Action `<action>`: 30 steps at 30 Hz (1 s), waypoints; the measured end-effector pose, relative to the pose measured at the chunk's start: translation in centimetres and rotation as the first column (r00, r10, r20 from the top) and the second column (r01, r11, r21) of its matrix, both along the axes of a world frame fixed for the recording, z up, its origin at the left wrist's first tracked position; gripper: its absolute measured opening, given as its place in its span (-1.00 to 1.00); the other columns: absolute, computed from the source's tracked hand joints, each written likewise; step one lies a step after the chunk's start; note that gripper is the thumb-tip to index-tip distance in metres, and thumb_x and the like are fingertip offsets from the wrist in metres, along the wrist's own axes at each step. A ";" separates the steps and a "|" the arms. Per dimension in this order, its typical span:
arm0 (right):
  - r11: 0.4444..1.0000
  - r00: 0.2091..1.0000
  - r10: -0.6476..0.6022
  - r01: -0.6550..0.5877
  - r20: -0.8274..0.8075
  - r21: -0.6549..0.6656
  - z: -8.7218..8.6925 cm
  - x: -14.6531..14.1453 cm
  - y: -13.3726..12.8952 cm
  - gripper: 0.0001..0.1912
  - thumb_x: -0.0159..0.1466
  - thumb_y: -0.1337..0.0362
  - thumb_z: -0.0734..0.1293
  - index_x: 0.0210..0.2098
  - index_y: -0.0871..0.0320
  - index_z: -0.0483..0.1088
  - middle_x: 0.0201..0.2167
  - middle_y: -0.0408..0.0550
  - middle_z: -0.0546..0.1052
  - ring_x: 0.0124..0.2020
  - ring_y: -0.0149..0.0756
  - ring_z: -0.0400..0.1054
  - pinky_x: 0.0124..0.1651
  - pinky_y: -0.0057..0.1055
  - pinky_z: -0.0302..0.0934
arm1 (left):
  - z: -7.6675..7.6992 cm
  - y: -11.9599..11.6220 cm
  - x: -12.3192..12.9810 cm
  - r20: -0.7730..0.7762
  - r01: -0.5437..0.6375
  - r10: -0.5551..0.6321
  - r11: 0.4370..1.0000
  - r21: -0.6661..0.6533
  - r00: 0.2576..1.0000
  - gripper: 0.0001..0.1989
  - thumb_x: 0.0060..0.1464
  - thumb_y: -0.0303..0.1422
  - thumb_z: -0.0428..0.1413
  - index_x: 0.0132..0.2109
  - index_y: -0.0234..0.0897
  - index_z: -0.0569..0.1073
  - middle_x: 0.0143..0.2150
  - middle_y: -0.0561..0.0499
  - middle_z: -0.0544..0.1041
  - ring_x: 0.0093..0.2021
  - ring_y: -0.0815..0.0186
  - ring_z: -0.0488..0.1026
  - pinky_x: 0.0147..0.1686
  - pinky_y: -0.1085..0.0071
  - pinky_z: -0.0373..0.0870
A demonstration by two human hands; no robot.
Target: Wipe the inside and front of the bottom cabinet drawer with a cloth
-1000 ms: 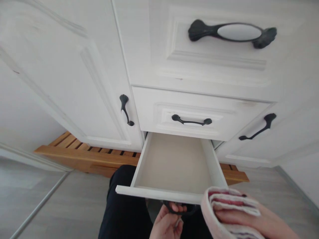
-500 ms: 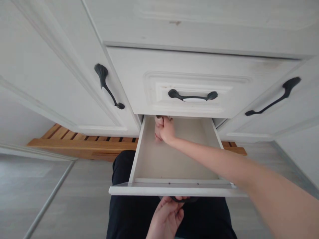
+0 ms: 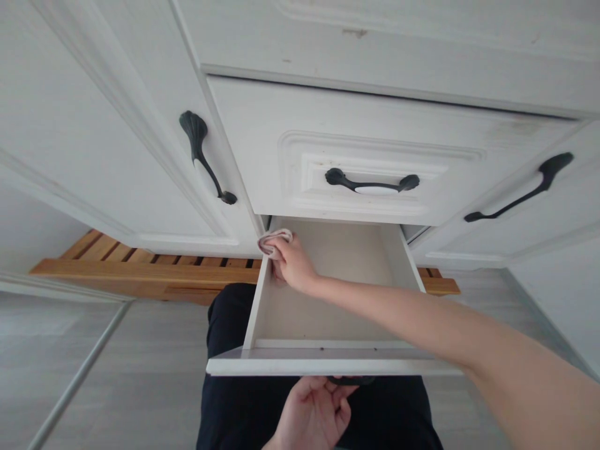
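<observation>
Right hand [image 3: 296,265], closed around a cloth [image 3: 272,241], has shifted onto the left wall [image 3: 257,312] of the open drawer [image 3: 262,367]; left hand [image 3: 316,407] hooks the handle [image 3: 354,379]. Wiping apparently underway; extent completed unclear.

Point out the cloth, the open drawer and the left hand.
Cloth [image 3: 269,244]: head view, on its folded end.
Open drawer [image 3: 319,319]: head view, bare part of its floor.
Left hand [image 3: 317,409]: head view, on the palm.

My right hand [image 3: 297,265] held a cloth [image 3: 274,242] over the drawer's [image 3: 328,315] left wall [image 3: 257,303]; my left hand [image 3: 313,412] held its handle [image 3: 365,380].
</observation>
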State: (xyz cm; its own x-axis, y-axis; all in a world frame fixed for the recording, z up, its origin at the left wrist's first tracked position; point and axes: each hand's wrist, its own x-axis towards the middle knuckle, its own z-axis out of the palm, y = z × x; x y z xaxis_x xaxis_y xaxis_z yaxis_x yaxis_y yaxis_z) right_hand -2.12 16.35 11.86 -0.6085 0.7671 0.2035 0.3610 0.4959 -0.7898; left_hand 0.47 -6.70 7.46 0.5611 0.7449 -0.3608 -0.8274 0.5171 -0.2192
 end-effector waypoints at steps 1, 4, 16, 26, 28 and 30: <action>0.996 0.996 0.086 -0.086 -0.025 -0.013 0.2 0.8 -1.5 -0.73 0.34 0.35 0.20 -0.02 0.07 0.42 0.07 0.07 0.36 0.14 -0.19 0.22 0.18 -0.22 0.16 | -0.1 0.0 0.0 0.020 0.005 -0.004 1.000 -0.009 1.000 -0.85 0.04 -0.47 0.16 -0.26 -0.44 0.61 -0.17 -0.07 0.68 0.00 0.27 0.56 -0.11 0.51 0.39; 0.917 0.919 0.383 -0.391 -0.094 -0.077 1.1 2.8 -5.1 -0.82 0.33 0.32 0.27 -0.10 0.10 0.45 0.00 0.02 0.43 0.07 -0.23 0.27 0.18 -0.24 0.17 | 0.3 -0.2 -0.3 0.013 -0.013 0.013 1.000 -0.012 1.000 -0.85 0.05 -0.51 0.12 -0.30 -0.36 0.60 -0.14 -0.05 0.67 0.08 0.21 0.51 -0.07 0.47 0.38; 0.770 0.807 0.459 -0.570 0.372 0.286 5.9 4.5 1.2 -0.72 0.40 0.30 0.11 -0.07 0.12 0.43 -0.05 -0.01 0.47 0.19 -0.12 0.23 0.32 0.04 -0.01 | 2.6 -0.4 -0.4 -0.339 -0.001 0.056 0.987 0.160 0.939 -0.79 0.22 -0.49 -0.01 -0.24 -0.32 0.53 0.04 -0.19 0.55 0.11 0.25 0.43 -0.10 0.48 0.31; 0.799 0.809 0.331 -0.514 0.485 0.312 0.3 1.2 12.1 -0.63 0.24 0.58 0.07 -0.20 0.17 0.43 0.07 -0.02 0.44 0.33 -0.25 0.07 0.38 -0.07 -0.08 | 1.8 -0.4 -0.9 -0.350 0.033 0.029 0.985 0.170 0.936 -0.77 0.24 -0.46 -0.02 -0.21 -0.31 0.55 0.05 -0.17 0.56 0.17 0.19 0.42 -0.06 0.45 0.32; 0.802 0.795 0.329 -0.520 0.509 0.293 -0.1 2.7 12.6 -0.62 0.22 0.60 0.06 -0.26 0.17 0.43 0.06 -0.05 0.45 0.34 -0.28 0.04 0.39 -0.11 -0.08 | 1.7 -0.3 -0.9 -0.340 0.032 0.026 0.986 0.164 0.940 -0.77 0.24 -0.45 -0.02 -0.21 -0.31 0.56 0.05 -0.17 0.56 0.17 0.18 0.42 -0.06 0.45 0.32; 0.820 0.795 0.316 -0.503 0.517 0.273 0.0 4.8 12.9 -0.64 0.23 0.57 0.07 -0.31 0.16 0.44 0.05 -0.05 0.46 0.34 -0.28 0.04 0.38 -0.12 -0.07 | 1.6 -0.3 -0.9 -0.332 0.031 0.028 0.985 0.171 0.943 -0.76 0.24 -0.46 -0.02 -0.22 -0.32 0.56 0.04 -0.18 0.57 0.16 0.17 0.42 -0.07 0.44 0.33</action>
